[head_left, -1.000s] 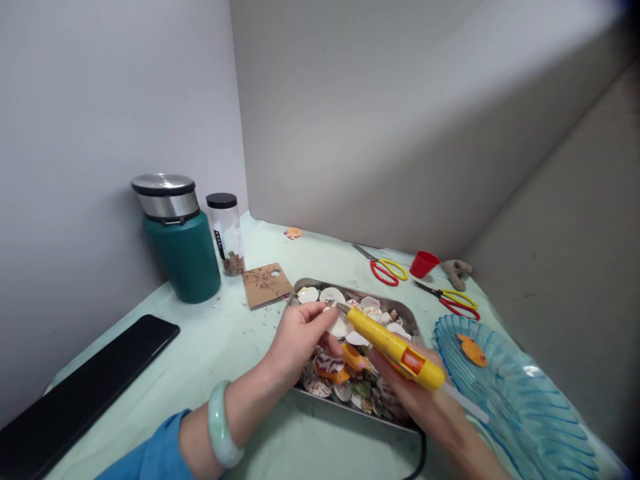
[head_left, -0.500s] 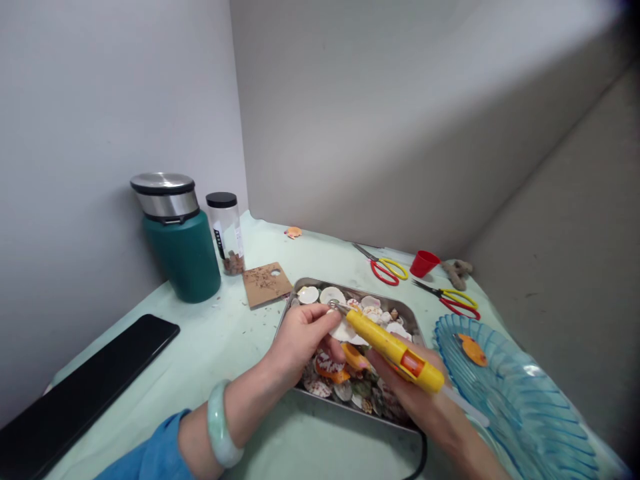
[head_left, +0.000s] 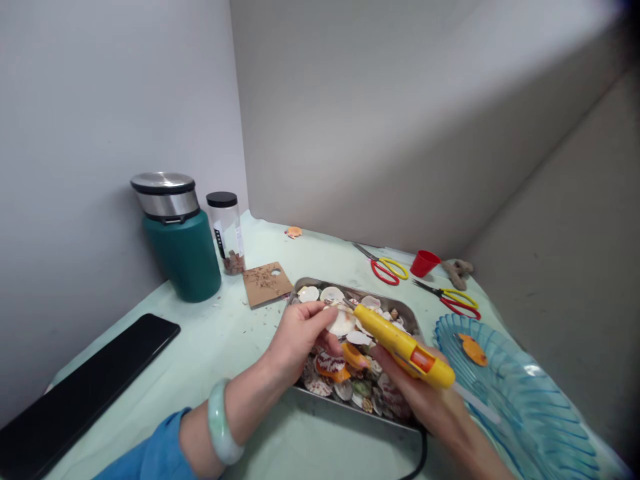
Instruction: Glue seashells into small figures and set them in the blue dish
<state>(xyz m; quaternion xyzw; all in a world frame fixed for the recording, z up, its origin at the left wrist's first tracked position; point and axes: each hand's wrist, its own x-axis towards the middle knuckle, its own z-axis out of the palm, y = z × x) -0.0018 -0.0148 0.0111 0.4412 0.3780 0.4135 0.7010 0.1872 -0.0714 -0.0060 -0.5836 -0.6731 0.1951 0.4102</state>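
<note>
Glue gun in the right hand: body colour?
The glue gun is yellow, with an orange-red section toward its rear. Best seen in the head view.

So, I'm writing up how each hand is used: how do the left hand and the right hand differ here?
The left hand pinches a white shell; the right hand grips a yellow glue gun.
The left wrist wears a pale green bangle; no bangle shows on the right.
A blue sleeve shows on the left arm, none on the right.
Both hands are bare.
</note>
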